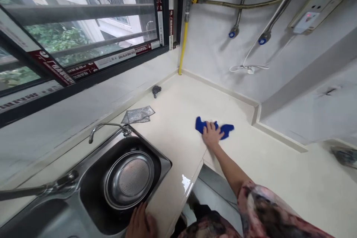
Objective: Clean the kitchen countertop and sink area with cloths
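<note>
My right hand lies flat with fingers spread on a blue cloth, pressing it onto the cream countertop near the corner. My left hand rests at the bottom of the view on the front rim of the steel sink, its fingers partly cut off by the frame edge. Inside the sink stands a round metal strainer bowl.
A grey cloth and a small dark scrubber lie near the window wall. A tap curves over the sink. A yellow gas pipe, hoses with blue valves and a wall socket are on the back wall.
</note>
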Tool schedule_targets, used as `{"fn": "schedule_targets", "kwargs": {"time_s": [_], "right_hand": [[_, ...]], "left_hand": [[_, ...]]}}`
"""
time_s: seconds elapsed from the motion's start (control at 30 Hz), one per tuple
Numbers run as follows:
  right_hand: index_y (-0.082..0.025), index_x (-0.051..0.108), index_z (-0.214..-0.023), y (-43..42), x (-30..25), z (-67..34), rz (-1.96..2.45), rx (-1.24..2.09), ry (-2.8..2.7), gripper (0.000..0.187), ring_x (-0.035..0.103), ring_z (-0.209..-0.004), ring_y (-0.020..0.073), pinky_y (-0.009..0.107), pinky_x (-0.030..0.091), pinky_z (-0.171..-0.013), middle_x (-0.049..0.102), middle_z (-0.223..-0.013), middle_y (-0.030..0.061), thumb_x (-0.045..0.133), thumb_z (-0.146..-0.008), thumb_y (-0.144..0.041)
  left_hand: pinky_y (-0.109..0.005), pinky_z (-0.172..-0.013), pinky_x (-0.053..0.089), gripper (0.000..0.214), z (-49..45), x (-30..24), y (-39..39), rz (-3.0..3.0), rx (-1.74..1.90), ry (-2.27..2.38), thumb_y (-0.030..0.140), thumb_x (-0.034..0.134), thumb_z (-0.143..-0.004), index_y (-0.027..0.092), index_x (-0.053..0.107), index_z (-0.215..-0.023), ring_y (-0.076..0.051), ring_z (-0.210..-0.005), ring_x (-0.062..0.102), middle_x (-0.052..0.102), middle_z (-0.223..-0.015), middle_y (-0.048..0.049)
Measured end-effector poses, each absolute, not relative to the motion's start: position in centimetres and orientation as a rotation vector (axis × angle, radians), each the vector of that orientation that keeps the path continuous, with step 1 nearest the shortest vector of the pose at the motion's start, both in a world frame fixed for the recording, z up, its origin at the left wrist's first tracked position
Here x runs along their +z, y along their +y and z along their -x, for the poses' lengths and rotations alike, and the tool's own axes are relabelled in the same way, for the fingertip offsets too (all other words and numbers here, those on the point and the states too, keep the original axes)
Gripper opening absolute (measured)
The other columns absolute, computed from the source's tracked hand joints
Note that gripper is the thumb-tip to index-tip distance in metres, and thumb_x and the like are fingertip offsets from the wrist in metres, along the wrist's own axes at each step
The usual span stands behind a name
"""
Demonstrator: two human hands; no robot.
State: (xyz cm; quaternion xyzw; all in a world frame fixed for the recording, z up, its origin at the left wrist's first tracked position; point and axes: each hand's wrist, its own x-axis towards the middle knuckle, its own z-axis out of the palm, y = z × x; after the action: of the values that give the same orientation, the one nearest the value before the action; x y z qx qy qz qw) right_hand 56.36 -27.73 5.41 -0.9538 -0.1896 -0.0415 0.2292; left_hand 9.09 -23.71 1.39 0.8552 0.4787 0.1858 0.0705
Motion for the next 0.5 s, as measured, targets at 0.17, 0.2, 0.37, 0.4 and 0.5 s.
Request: {"fn": "schedule_targets", "kwargs": {"time_s": [0.17,0.2,0.37,0.4,0.5], "right_hand": [[-0.033,0.048,-0.152,-16.4,6.6,-48.2,2.594,0.059,-0.93,0.052,0.028,-0.142,0.0449,0.076,0.011,-0.113,0.046,-0.158,0.0049,0.036,-0.103,-0.045],[-0.035,0.047,-0.152,-15.3,6.7,-46.4,2.579,0.077,-1.011,0.051,0.028,-0.142,0.044,0.075,0.011,-0.114,0.046,-0.158,0.0038,0.036,-0.104,-0.046],[-0.037,0.05,-0.149,-15.6,6.8,-40.2,2.414,0.06,-1.347,0.047,0.032,-0.141,0.0394,0.07,0.015,-0.116,0.05,-0.155,0.0028,0.035,-0.106,-0.048],[-0.037,0.051,-0.147,-16.6,6.6,-39.6,2.369,0.06,-1.404,0.046,0.032,-0.141,0.0385,0.069,0.016,-0.116,0.051,-0.154,0.0026,0.035,-0.106,-0.048],[-0.038,0.055,-0.143,-20.8,6.0,-39.0,2.203,0.088,-1.609,0.042,0.034,-0.141,0.0362,0.067,0.017,-0.117,0.056,-0.148,0.0015,0.04,-0.105,-0.049]], "left_hand": [[-0.046,-0.098,0.056,0.046,-8.7,1.2,-24.1,-2.595,0.547,1.484,0.033,0.039,-0.095,0.011,0.069,-0.122,-0.029,-0.118,0.067,0.075,-0.122,-0.0131],[-0.044,-0.098,0.056,0.045,-8.7,1.1,-24.1,-2.602,0.559,1.485,0.033,0.04,-0.095,0.011,0.069,-0.121,-0.028,-0.117,0.068,0.076,-0.121,-0.013],[-0.043,-0.098,0.057,0.044,-8.5,0.7,-23.5,-2.632,0.605,1.424,0.034,0.04,-0.095,0.013,0.07,-0.12,-0.027,-0.114,0.069,0.076,-0.119,-0.0129],[-0.043,-0.097,0.057,0.044,-8.5,0.7,-23.4,-2.63,0.604,1.42,0.034,0.039,-0.095,0.013,0.07,-0.12,-0.027,-0.114,0.069,0.076,-0.12,-0.013],[-0.043,-0.096,0.059,0.046,-8.6,0.8,-23.3,-2.638,0.583,1.406,0.034,0.037,-0.096,0.012,0.069,-0.12,-0.027,-0.115,0.07,0.076,-0.121,-0.015]]}}
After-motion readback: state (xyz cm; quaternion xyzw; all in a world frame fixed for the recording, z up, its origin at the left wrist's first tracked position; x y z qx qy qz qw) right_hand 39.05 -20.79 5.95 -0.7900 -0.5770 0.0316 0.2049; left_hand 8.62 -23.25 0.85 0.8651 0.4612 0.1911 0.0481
